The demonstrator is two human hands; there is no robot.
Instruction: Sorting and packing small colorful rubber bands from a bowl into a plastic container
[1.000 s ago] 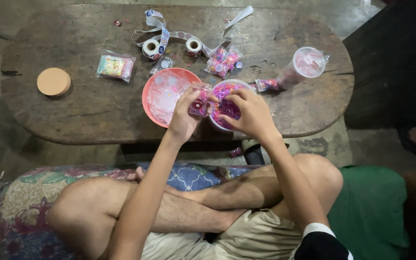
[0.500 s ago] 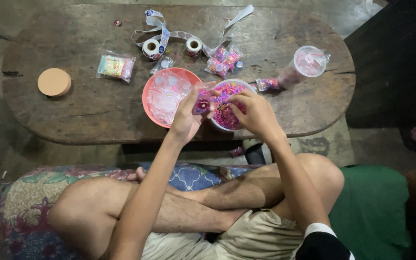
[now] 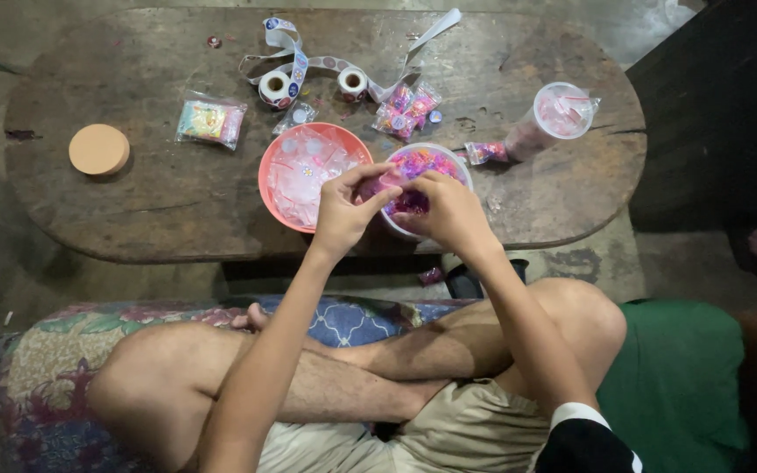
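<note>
Both hands, left hand point(image 3: 341, 213) and right hand point(image 3: 449, 210), grip pinched on one small pink packet point(image 3: 389, 183) over the white bowl point(image 3: 413, 229), orange bowl point(image 3: 284, 156) just left.

dim, even overhead light on the wooden table point(image 3: 133, 201), corners falling into shadow, focus reasonably sharp.

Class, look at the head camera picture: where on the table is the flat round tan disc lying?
The flat round tan disc lies near the left end of the oval wooden table, left of the small clear packet of pastel pieces, apart from both hands.
</note>
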